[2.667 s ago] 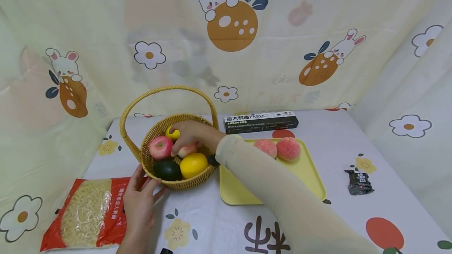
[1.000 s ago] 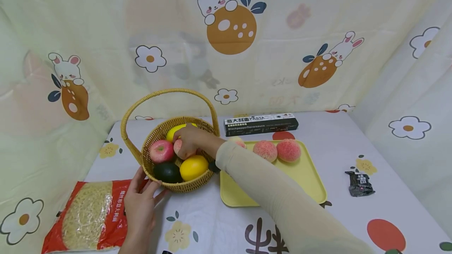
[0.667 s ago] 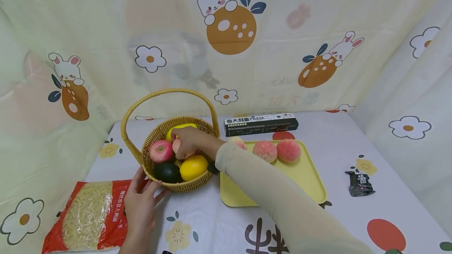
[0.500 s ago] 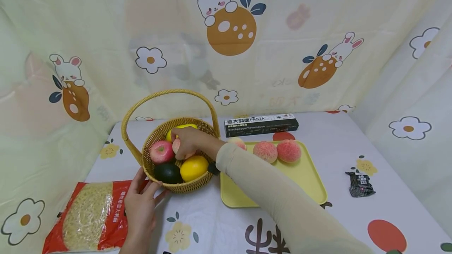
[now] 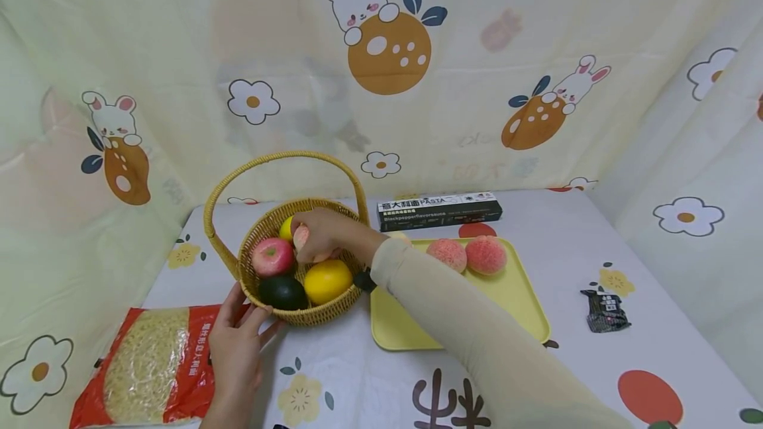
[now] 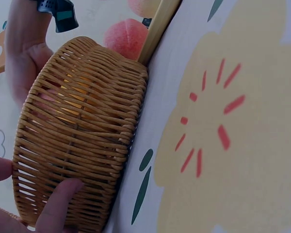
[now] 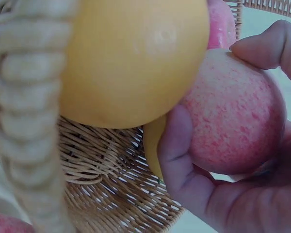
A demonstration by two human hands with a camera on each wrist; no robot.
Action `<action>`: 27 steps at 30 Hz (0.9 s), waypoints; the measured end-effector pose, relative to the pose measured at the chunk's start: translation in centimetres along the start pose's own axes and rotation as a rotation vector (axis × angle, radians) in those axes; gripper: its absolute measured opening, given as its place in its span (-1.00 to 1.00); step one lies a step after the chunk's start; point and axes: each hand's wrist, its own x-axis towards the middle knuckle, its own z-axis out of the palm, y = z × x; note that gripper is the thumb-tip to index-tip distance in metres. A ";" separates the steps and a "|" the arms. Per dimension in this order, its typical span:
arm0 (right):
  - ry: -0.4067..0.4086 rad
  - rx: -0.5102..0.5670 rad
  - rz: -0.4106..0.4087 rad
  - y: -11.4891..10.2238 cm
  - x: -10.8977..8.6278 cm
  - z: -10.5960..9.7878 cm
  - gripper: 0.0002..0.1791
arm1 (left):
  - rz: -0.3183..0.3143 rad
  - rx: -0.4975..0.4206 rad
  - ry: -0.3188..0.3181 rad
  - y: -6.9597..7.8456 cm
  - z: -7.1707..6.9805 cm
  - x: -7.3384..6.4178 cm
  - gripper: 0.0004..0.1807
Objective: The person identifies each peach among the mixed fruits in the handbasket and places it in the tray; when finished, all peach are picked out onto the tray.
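My right hand [image 5: 328, 234] grips a pink peach [image 7: 235, 114] over the wicker basket [image 5: 316, 315], thumb and fingers curled round it. Beside the peach in the basket lie a red apple [image 5: 273, 256], a dark green avocado-like fruit [image 5: 283, 292] and a smooth yellow fruit [image 5: 328, 282]. Another yellow fruit [image 5: 287, 228] sits behind, partly covered by the right hand. At the basket's near left side my left hand [image 5: 237, 336] holds the rim; in the left wrist view a finger [image 6: 60, 201] lies against the woven wall.
Right of the basket, a yellow tray [image 5: 411, 333] bears pink peaches [image 5: 486, 255], one partly behind the right sleeve. Behind it stands a black pasta box [image 5: 440, 212]. A red pasta bag [image 5: 146, 366] lies left, a small black packet [image 5: 605, 311] right. The basket's tall handle [image 5: 286, 157] arches above.
My right hand, earlier spread over the fruit, has curled its fingers round the peach and raised it slightly. The left hand has stayed at the basket's rim.
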 end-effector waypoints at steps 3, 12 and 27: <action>0.005 0.020 -0.010 0.1 -0.2 -0.2 -0.40 | 0.004 -0.004 -0.001 -0.1 0.0 0.0 -0.16; 0.018 0.044 -0.051 -0.3 -1.2 -0.8 -0.37 | 0.013 -0.011 -0.008 -0.3 -0.1 0.1 -0.16; -0.033 0.064 -0.201 -1.7 -4.3 -0.9 -0.41 | 0.009 -0.008 -0.012 -0.4 -0.1 0.1 -0.16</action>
